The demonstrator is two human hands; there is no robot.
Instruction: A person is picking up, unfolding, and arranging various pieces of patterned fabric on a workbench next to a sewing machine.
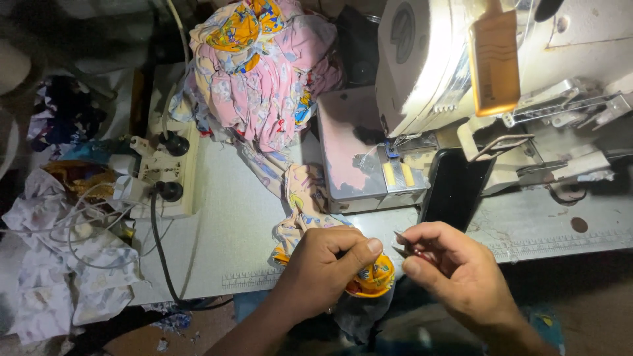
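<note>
Printed cotton fabric (300, 198) in pink, yellow and pale blue trails from a bunched heap near the table's far edge down across the grey worktable (224, 224) to its near edge, where its orange-and-yellow end is gathered under the left hand (326, 264). That hand is curled tight over the cloth, thumb pressed along the top, pinning the bundle right at the near edge of the table. The right hand (445, 260) sits just beside it, also at the near edge, its fingers pinched narrow around small metal thread snips (403, 245), whose pointed tips aim toward the left thumb; whether the tips touch the cloth cannot be told. Behind the hands, a white industrial sewing machine (428, 72) stands on the right half of the table, brightly lit, with a slim black rectangular phone (455, 188) leaning against its base. A cream plastic power strip (165, 168) with two black plugs lies toward the left edge of the table, a black cable running from it over the near edge. Crumpled white printed cloth (59, 264) with loose white wires hangs past the left edge.
</note>
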